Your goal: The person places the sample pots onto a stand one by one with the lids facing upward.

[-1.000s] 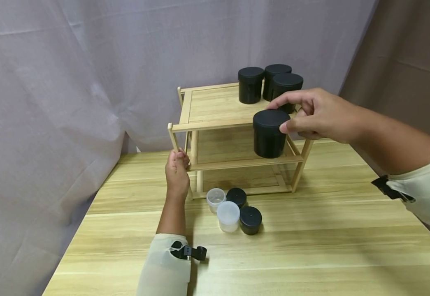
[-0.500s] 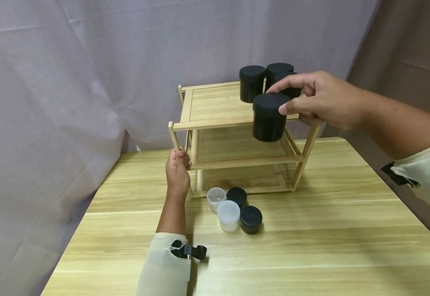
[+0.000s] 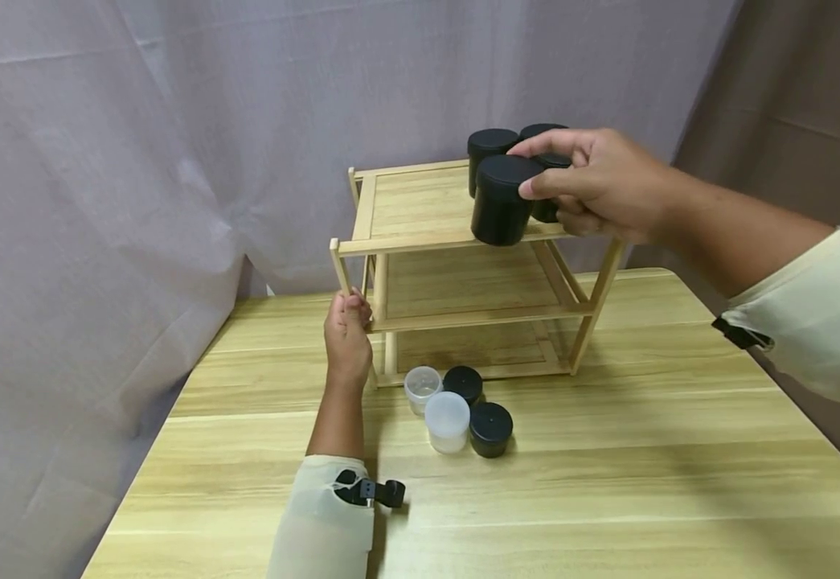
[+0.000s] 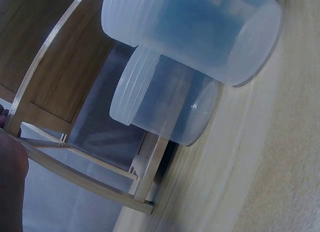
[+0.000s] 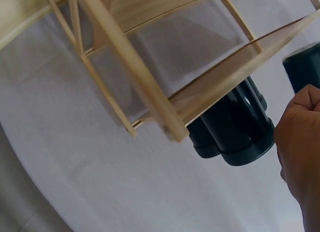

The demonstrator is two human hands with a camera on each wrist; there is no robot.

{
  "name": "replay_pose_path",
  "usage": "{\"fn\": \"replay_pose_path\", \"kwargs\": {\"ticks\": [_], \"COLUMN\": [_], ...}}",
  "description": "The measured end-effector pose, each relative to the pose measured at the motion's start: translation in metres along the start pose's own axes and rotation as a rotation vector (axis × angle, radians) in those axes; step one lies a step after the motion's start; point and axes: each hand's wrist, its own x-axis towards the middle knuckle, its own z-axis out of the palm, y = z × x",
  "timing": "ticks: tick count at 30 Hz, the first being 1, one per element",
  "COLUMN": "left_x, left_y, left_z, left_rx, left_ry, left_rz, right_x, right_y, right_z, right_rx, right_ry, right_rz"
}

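Head view: the left hand (image 3: 348, 338) curls round the front post (image 3: 342, 269) of a wooden rack (image 3: 477, 320). Just before it stand two clear jars (image 3: 448, 428) and two small black jars (image 3: 490, 433). Farther right, the right hand (image 3: 600, 178) pinches a large black jar (image 3: 501, 207) beside the top shelf's front rail (image 3: 405, 244) (carrying seems the step in hand); placing calls for clearing that rail and three standing jars (image 3: 493, 141) behind, with open shelf leftward.

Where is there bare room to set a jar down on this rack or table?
Free: the top shelf left of the tall black jars; the middle shelf below, where visible; the table right of the four small jars. Crowded: the top shelf's right, partly hidden by the right hand and its held jar.
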Motion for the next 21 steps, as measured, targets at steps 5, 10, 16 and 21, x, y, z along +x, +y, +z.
{"fn": "replay_pose_path", "kwargs": {"ticks": [5,10,16,21], "left_x": [0.0,0.0,0.0,-0.001], "left_y": [-0.001,0.001,0.001,0.001], "left_z": [0.002,0.003,0.003,0.003], "left_rx": [0.003,-0.002,0.0,-0.002], "left_ry": [-0.006,-0.008,-0.005,0.001], "left_rz": [-0.003,0.008,-0.001,-0.003], "right_x": [0.006,0.01,0.013,0.016], "right_y": [-0.003,-0.005,0.001,0.003], "right_z": [-0.001,0.002,0.012,0.017], "right_rx": [0.199,0.105,-0.036,-0.062], "right_ry": [0.054,0.121,0.238,0.248], "right_rz": [0.024,0.025,0.044,0.073]}}
